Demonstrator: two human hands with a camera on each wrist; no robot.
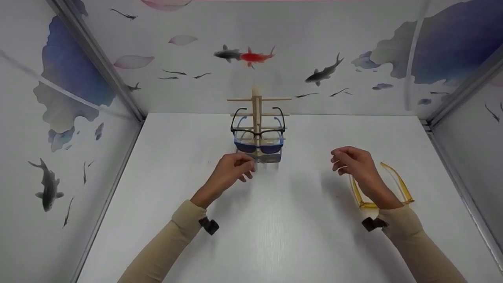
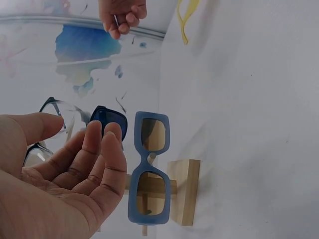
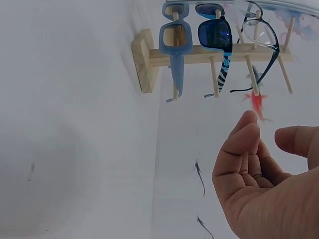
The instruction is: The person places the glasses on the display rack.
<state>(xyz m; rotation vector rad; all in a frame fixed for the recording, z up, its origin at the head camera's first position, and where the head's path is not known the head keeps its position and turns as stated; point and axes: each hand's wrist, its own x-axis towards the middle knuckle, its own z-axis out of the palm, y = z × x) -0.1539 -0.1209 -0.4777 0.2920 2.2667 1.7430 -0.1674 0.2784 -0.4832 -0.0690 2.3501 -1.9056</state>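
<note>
A wooden rack [image 1: 257, 108] holds three pairs of glasses: black-framed clear ones [image 1: 257, 133] highest, dark-lensed blue sunglasses [image 1: 271, 149] below, and grey-blue framed ones [image 2: 153, 172] lowest. My left hand [image 1: 232, 169] is beside the lowest pair in the head view, its fingers loosely bent with nothing between them; the left wrist view shows a gap between hand and frame. My right hand [image 1: 359, 169], empty with fingers relaxed, hovers over yellow glasses [image 1: 404, 190] at the right of the table, hiding part of them.
The white table [image 1: 251, 236] is enclosed by panels printed with fish and blue shapes. Metal rails [image 1: 106, 204] run along its left and right edges. Bare wooden pegs [image 1: 281, 99] stick out from the top of the rack.
</note>
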